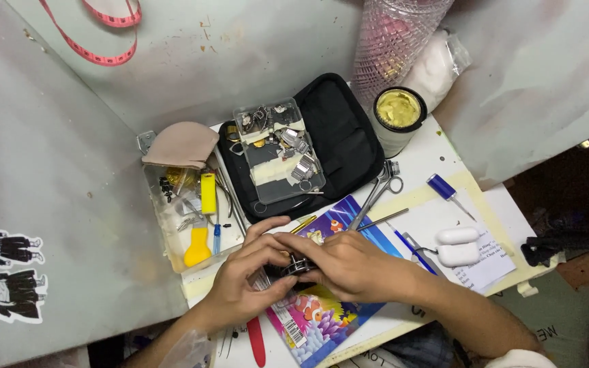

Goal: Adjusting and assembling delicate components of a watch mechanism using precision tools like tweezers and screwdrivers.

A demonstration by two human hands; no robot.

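Both hands meet over a colourful fish-picture booklet (322,317) at the table's front. My left hand (243,276) and my right hand (349,262) together grip a small dark metal watch (294,267), mostly hidden between the fingers. A metal band part shows under my left fingers. The fingers of both hands curl tightly around it.
Behind the hands lie an open black zip case (349,136) holding a clear parts box (277,150), a clear tray of tools (185,218) with yellow handles, a tan cloth (182,144), scissors (376,191), a blue screwdriver (448,194), a white earbud case (458,245) and a gold-lidded jar (398,116).
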